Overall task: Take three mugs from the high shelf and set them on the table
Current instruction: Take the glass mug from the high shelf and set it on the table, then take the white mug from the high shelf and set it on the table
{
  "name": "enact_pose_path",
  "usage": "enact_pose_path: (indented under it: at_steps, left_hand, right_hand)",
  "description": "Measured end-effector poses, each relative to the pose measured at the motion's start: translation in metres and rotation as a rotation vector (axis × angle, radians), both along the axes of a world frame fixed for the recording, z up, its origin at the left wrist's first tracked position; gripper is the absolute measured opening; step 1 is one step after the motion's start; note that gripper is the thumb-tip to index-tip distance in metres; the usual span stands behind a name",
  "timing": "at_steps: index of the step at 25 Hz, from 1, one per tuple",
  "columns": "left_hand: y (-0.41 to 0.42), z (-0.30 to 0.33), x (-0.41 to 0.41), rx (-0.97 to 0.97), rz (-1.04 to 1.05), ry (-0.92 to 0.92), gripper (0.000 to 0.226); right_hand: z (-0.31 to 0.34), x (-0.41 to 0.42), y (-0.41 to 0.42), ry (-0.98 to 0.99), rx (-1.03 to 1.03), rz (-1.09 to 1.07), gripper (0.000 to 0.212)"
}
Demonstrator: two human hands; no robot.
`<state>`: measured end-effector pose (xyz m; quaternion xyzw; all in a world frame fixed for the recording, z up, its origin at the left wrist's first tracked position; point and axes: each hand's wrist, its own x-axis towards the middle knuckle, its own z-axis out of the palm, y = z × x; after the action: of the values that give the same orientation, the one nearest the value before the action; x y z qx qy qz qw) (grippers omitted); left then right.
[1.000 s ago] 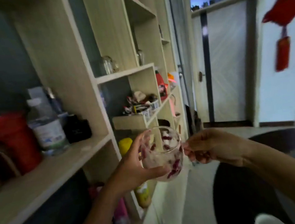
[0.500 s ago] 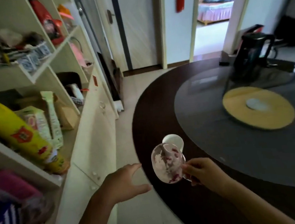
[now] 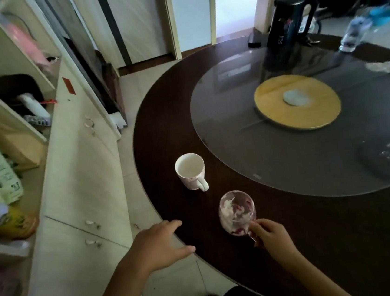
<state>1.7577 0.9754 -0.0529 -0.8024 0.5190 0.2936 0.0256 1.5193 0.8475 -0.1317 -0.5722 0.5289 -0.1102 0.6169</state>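
Glass with purple and white markings, the mug (image 3: 237, 213) sits low in the middle of the frame, over the dark wooden table (image 3: 321, 243) near its edge. The right hand (image 3: 271, 236) pinches it by the handle at its lower right side; whether its base touches the tabletop cannot be told. Just above and left of it, a white mug (image 3: 191, 171) stands upright on the table, its handle turned toward the bottom of the frame. The two mugs are near each other but apart.

The left hand (image 3: 160, 245) is at lower centre, left of the glass mug, fingers spread and grasping nothing, hovering at the table's rim with the pale floor beneath.

A round glass turntable (image 3: 276, 163) covers the middle of the table, with a yellow disc (image 3: 307, 115) under it at centre right. A black kettle (image 3: 292, 17) and a clear bottle (image 3: 352, 33) stand at the upper right. Pale cabinets and shelves (image 3: 74, 161) run down the left side.
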Motion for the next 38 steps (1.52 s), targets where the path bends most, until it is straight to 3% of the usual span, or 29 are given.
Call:
enact_pose_path:
  at_steps: [13, 16, 19, 21, 24, 30, 38]
  left_hand:
    - [-0.022, -0.011, -0.020, 0.017, -0.043, -0.011, 0.076]
    - [-0.022, -0.011, -0.023, 0.018, -0.033, -0.015, 0.076]
    - [-0.019, -0.010, -0.023, 0.012, -0.006, -0.017, 0.075]
    - [-0.015, -0.009, -0.022, -0.001, 0.010, -0.017, 0.075]
    - [-0.007, -0.005, -0.019, -0.014, 0.044, -0.023, 0.075]
    - [0.028, 0.016, -0.005, -0.031, 0.150, -0.119, 0.076]
    - [0.120, 0.107, 0.046, -0.080, 0.433, -0.352, 0.076]
  right_hand:
    - [-0.020, 0.035, -0.038, -0.035, -0.058, -0.090, 0.019]
    - [-0.018, 0.038, -0.043, 0.108, -0.112, -0.013, 0.024]
    - [-0.008, 0.032, -0.043, 0.351, -0.194, 0.092, 0.049]
    - [0.003, 0.022, -0.040, 0.529, -0.179, 0.206, 0.061]
    - [0.023, 0.019, -0.030, 0.645, -0.169, 0.558, 0.051]
    - [0.089, 0.076, 0.005, 0.441, -0.302, 1.019, 0.058]
    - [0.191, 0.202, 0.062, 0.196, -0.741, 1.396, 0.062]
